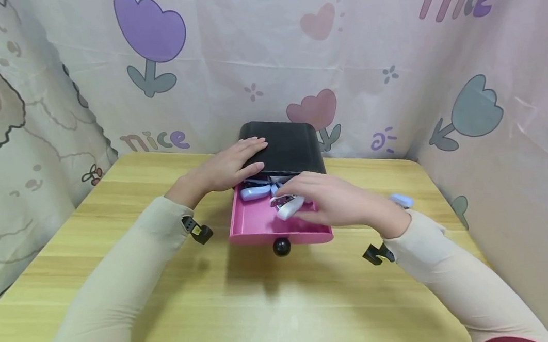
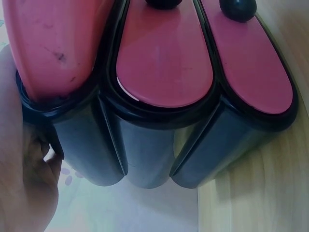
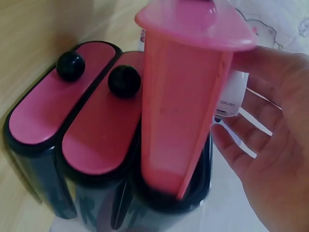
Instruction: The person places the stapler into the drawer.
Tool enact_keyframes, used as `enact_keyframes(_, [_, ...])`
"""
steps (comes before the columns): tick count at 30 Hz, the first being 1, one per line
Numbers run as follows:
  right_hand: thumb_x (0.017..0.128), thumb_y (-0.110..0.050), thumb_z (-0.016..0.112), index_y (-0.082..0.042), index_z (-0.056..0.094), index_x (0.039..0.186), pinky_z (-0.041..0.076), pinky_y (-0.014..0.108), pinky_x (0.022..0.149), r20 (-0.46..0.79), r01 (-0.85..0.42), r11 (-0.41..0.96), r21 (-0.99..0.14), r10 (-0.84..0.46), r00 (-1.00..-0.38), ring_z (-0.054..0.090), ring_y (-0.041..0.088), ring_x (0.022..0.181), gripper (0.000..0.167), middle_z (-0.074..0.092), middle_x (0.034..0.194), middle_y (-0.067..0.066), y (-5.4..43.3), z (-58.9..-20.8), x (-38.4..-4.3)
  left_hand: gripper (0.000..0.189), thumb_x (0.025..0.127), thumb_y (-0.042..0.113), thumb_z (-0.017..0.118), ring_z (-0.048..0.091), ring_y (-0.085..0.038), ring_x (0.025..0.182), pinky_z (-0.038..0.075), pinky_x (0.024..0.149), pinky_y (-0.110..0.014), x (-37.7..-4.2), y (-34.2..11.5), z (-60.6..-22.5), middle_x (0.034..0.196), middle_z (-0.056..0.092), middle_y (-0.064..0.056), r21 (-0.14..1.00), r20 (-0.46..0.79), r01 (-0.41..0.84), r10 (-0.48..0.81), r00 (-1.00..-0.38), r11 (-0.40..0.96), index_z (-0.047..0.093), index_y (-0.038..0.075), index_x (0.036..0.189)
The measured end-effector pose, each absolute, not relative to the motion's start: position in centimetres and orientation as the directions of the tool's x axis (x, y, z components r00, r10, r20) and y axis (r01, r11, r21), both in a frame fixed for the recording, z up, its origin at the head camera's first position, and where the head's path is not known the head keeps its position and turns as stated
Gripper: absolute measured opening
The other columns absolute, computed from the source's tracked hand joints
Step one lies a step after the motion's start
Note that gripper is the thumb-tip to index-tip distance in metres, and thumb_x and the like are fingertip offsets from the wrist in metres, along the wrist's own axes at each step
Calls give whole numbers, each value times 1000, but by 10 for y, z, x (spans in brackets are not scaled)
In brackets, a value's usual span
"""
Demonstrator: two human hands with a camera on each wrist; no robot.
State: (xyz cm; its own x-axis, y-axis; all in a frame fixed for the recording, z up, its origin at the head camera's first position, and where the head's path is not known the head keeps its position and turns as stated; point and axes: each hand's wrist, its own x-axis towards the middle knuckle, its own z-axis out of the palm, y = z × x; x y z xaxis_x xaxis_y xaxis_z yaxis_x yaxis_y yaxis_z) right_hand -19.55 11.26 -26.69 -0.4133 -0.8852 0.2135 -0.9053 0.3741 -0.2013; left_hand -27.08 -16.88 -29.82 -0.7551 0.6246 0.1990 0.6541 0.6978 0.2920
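A black drawer cabinet (image 1: 284,144) stands on the table, its top pink drawer (image 1: 251,221) pulled out. On the cabinet's top lies my left hand (image 1: 225,169), fingers extended. Over the open drawer my right hand (image 1: 333,199) pinches a small white stapler (image 1: 291,207); metal shows along its jaw. The right wrist view shows that white stapler (image 3: 231,96) beside the drawer wall, between thumb and fingers. Toward the back of the drawer sits a light blue stapler (image 1: 255,193), with more blue and dark pieces partly hidden by my right hand.
A light blue object (image 1: 401,200), probably another stapler, lies on the table behind my right wrist. The open drawer's black knob (image 1: 281,247) juts toward me. Two lower pink drawers (image 2: 166,63) are closed. A printed curtain (image 1: 244,53) hangs behind the wooden table (image 1: 281,315).
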Motion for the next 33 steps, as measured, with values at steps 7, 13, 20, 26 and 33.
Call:
enact_keyframes(7, [88,-24,74,-18,62,130,42,34,104,189,-948,285,-144,-932,-309,54,14,119,45,63,126,-3,88,-265,-200,66,101,53,39,13,-21,148,15,118,-47,-270,-170,-297,161,22,-4,296,201,652,622,-757,698,28,16,155])
enact_keyframes(13, [88,-28,74,-17,64,128,41,32,104,139,-963,254,-95,-954,-266,56,16,114,43,64,124,-4,75,-267,-203,66,100,52,40,13,-21,148,15,118,-48,-269,-169,-297,161,22,-4,305,200,651,621,-758,696,29,17,155])
enact_keyframes(20, [89,-26,73,-15,65,124,41,31,104,140,-979,201,-38,-969,-204,57,18,113,37,67,120,-2,67,-274,-207,66,100,53,39,12,-20,149,15,118,-48,-270,-169,-298,161,21,-3,304,193,643,615,-765,704,28,18,156])
enact_keyframes(26, [89,-21,72,-14,67,124,39,34,107,172,-976,216,13,-962,-210,56,19,117,35,64,126,0,69,-276,-208,66,101,53,39,11,-20,149,15,118,-48,-271,-169,-298,161,21,-3,302,202,652,621,-757,696,28,17,156])
enact_keyframes(33, [88,-17,72,-14,66,125,38,39,108,196,-962,272,-35,-942,-274,54,21,122,37,64,127,0,79,-273,-205,66,101,52,38,12,-21,148,15,118,-47,-271,-170,-299,161,22,-5,300,210,658,625,-752,691,28,15,155])
